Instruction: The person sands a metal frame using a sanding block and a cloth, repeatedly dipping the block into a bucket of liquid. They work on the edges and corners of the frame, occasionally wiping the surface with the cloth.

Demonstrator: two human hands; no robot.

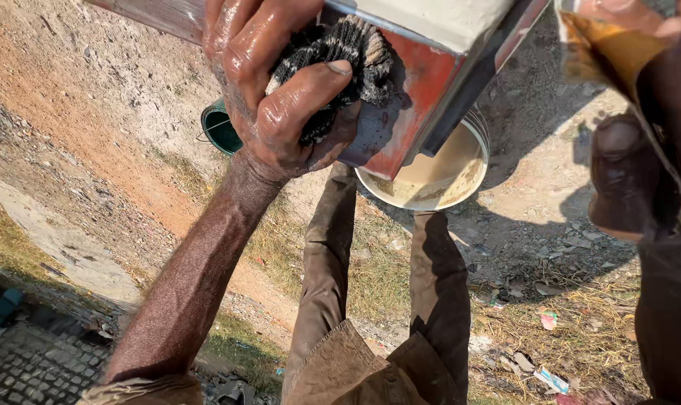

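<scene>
pressing knitted rag [333, 56] with wet left hand [276, 97].

Sunlit bare dirt ground [93, 90], dry grass patches [370, 277], scattered litter [548, 319], grey cobblestones [33, 367] in shade

Left hand [280, 97] presses rag [333, 67] on beam [415, 90] (bucket [438, 176] beneath).
</scene>
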